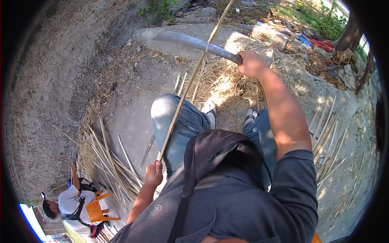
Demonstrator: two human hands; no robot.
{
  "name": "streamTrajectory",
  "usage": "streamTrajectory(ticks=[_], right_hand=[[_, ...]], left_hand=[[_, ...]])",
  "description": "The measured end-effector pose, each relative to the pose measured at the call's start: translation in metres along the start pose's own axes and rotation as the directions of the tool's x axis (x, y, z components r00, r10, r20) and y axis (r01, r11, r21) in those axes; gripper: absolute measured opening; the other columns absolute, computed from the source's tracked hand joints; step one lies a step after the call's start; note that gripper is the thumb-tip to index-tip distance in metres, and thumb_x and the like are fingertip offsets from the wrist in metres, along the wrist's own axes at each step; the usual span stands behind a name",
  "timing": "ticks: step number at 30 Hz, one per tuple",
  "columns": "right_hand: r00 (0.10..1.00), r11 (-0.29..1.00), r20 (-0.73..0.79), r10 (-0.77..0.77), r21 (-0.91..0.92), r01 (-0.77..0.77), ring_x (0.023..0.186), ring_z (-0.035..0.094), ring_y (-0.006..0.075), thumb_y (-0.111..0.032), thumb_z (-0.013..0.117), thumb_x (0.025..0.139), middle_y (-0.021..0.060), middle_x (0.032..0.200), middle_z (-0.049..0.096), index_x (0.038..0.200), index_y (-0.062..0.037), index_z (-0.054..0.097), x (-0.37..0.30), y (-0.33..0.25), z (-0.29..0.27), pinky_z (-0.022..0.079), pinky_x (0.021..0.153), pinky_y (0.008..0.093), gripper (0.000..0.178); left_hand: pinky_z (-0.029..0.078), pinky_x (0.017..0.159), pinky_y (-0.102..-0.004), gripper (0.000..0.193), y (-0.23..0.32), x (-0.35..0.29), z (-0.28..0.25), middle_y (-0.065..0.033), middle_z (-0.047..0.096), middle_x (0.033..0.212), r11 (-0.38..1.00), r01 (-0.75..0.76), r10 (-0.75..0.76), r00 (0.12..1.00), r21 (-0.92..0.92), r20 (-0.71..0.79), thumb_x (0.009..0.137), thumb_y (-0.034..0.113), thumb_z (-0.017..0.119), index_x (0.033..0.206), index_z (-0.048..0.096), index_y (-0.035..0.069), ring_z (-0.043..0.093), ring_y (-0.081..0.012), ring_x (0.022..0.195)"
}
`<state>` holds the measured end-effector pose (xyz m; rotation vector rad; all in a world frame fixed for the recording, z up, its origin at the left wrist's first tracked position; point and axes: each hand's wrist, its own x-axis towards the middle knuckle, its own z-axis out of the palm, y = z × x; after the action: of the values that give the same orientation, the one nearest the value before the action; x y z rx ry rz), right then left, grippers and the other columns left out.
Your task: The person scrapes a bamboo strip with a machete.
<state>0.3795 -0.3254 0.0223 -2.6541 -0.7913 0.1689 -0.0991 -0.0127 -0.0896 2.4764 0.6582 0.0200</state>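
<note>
While another person [75, 202] sits by an orange plastic chair [97, 209] at the lower left, near a pile of split bamboo strips [111, 162], the left hand [154, 173] is closed around the lower end of a long thin bamboo strip [190, 79]. The strip rises diagonally across the left knee. The right hand [252, 64] is clenched on the handle of a long curved blade [190, 41], which crosses the strip above straw-strewn concrete [133, 105].
</note>
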Motion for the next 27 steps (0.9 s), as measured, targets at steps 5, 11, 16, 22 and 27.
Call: streamTrajectory(ticks=[5, 11, 16, 22, 27], right_hand=[[0.998, 0.997, -0.062, -0.013, 0.070, 0.017, 0.103, 0.070, 0.0345, -0.020, 0.067, 0.085, 0.0148, 0.105, 0.074, 0.108, -0.0129, 0.072, -0.011, -0.015, 0.005, 0.055, 0.090, 0.0478, 0.024], [0.919, 0.889, 0.214, -0.333, -0.253, 0.381, 0.101, 0.072, 0.0338, -0.014, 0.065, 0.082, 0.0129, 0.098, 0.075, 0.101, -0.0142, 0.071, -0.034, -0.069, -0.007, 0.056, 0.088, 0.0485, 0.020], [0.979, 0.974, -0.088, 0.186, 0.145, -0.172, 0.104, 0.071, 0.0366, -0.019, 0.064, 0.086, 0.0182, 0.105, 0.074, 0.109, -0.0099, 0.071, 0.002, 0.013, -0.022, 0.054, 0.090, 0.0505, 0.025], [0.935, 0.942, -0.203, 0.290, 0.230, -0.243, 0.104, 0.070, 0.0396, -0.027, 0.063, 0.087, 0.0196, 0.108, 0.073, 0.110, -0.0085, 0.071, 0.008, 0.031, -0.011, 0.054, 0.089, 0.0511, 0.031], [0.970, 0.994, -0.235, 0.067, 0.101, -0.044, 0.094, 0.070, 0.0396, -0.027, 0.062, 0.083, 0.0182, 0.095, 0.074, 0.101, -0.0116, 0.073, -0.007, 0.001, -0.017, 0.055, 0.085, 0.0505, 0.026]], left_hand=[[0.046, 0.060, -0.0429, 0.072, -0.007, -0.004, 0.003, -0.0124, 0.056, 0.062, 0.997, 0.020, -0.018, 1.000, -0.068, 0.024, 0.110, 0.058, 0.029, 0.076, 0.058, 0.001, 0.060, -0.0283, 0.061], [0.046, 0.060, -0.0470, 0.059, 0.006, 0.001, -0.001, -0.0207, 0.056, 0.064, 0.999, -0.037, 0.036, 0.999, -0.028, -0.031, 0.110, 0.045, 0.040, 0.079, 0.058, -0.001, 0.061, -0.0383, 0.061], [0.047, 0.061, -0.0492, 0.055, 0.018, -0.003, -0.003, -0.0232, 0.058, 0.065, 0.998, -0.055, 0.055, 0.998, -0.005, -0.043, 0.109, 0.043, 0.043, 0.079, 0.058, 0.000, 0.062, -0.0449, 0.063], [0.045, 0.061, -0.0526, 0.058, 0.002, -0.003, -0.007, -0.0249, 0.058, 0.067, 0.998, -0.056, 0.056, 0.998, 0.034, -0.013, 0.109, 0.046, 0.039, 0.080, 0.058, -0.001, 0.061, -0.0502, 0.067], [0.045, 0.061, -0.0522, 0.060, 0.008, -0.002, -0.001, -0.0258, 0.057, 0.067, 0.999, -0.049, 0.049, 0.998, 0.008, -0.038, 0.109, 0.049, 0.040, 0.080, 0.056, -0.001, 0.061, -0.0505, 0.068]])
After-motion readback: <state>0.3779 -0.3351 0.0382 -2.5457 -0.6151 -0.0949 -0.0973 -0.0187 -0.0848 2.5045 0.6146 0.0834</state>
